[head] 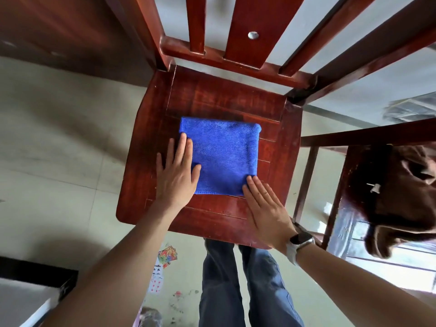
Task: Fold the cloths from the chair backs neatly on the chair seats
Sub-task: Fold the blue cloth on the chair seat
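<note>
Both hands, left [175,175] and right [265,208], rest flat on the folded blue cloth [224,156] on the chair seat [212,97].

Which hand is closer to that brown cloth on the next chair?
The right hand, probably. It lies flat at the blue cloth's near right corner, on the side where the brown cloth hangs. The left hand presses the blue cloth's far-side edge.

Bare chair seat [212,100] rings the blue cloth [224,156]; back slats [245,31] seemingly block beyond.
</note>
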